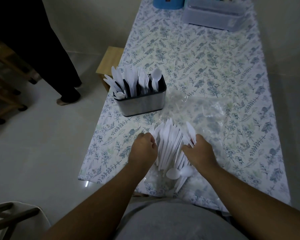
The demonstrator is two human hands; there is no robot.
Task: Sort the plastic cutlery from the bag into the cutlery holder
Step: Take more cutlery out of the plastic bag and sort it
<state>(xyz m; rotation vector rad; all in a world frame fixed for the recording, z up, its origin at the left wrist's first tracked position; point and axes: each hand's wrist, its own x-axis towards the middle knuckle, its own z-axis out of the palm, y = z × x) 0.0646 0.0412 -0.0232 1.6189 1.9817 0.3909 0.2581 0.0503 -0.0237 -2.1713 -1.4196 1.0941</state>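
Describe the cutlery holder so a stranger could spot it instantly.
On the floral-clothed table, look to its left edge, beyond the pile of cutlery. The cutlery holder is the brushed-metal box with white utensils standing upright inside, unlike the loose pile.

Big fanned-out pile of white plastic cutlery [170,149] lying flat, mostly knives, a couple of spoons at the near end, sitting on the crumpled clear plastic bag [203,110]. Just beyond it stands the upright steel-sided rectangular cutlery holder [142,103], already stuffed with white knives, forks and spoons.
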